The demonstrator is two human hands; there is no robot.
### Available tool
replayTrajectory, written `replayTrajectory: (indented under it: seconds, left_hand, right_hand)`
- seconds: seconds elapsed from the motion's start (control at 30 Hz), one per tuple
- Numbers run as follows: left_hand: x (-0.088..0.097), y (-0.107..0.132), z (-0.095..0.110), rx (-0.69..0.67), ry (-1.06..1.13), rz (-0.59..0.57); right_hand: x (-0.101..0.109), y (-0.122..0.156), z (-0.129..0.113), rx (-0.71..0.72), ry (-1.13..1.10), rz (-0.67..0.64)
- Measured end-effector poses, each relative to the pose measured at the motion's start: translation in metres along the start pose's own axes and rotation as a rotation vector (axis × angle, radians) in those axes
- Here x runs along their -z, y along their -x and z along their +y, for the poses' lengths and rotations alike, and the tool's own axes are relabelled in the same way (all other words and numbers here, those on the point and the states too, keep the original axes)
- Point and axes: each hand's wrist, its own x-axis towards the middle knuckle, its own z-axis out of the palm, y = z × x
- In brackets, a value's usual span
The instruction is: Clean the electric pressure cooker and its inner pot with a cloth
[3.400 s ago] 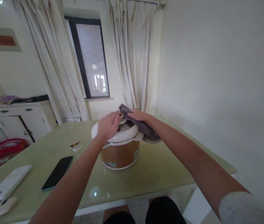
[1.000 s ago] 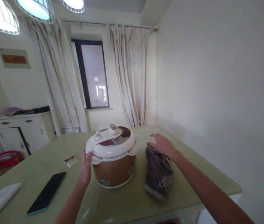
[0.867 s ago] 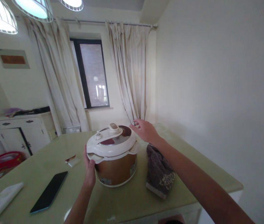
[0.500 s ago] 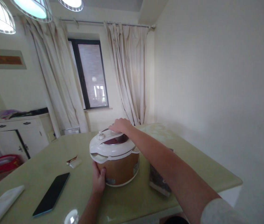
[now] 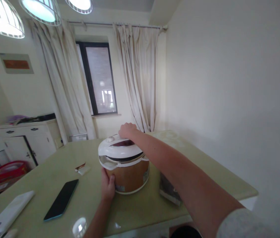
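An electric pressure cooker (image 5: 131, 177) with a brown body and white rim stands on the green tabletop in front of me. Its white lid (image 5: 115, 152) is tilted up, and a dark gap shows between lid and rim on the near side. My right hand (image 5: 128, 130) is closed over the top of the lid at its handle; the fingers' far side is hidden. Down at the lower left of the body, my left hand (image 5: 108, 186) grips the cooker's side, thumb toward the front.
A black tablet-like slab (image 5: 62, 200), a white device (image 5: 8, 215) and a small wrapper (image 5: 83, 169) lie to the left. Right of the cooker, a dark box-like object (image 5: 168, 190) is partly under my forearm. The table (image 5: 216, 178) runs close to the right wall.
The lid has come up from the cooker's rim at the near side, with my right hand on it. My left hand keeps its hold on the body. The view has shifted slightly left.
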Motion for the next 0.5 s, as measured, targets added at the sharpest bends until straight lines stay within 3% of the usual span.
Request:
replayTrajectory:
  seconds: [0.17, 0.5]
  left_hand:
    - [0.002, -0.001, 0.005, -0.037, 0.013, -0.012]
    - [0.001, 0.000, 0.012, -0.014, -0.017, -0.004]
  right_hand:
    - [0.011, -0.004, 0.006, -0.033, -0.016, 0.016]
    - [-0.003, -0.011, 0.007, -0.019, -0.033, 0.096]
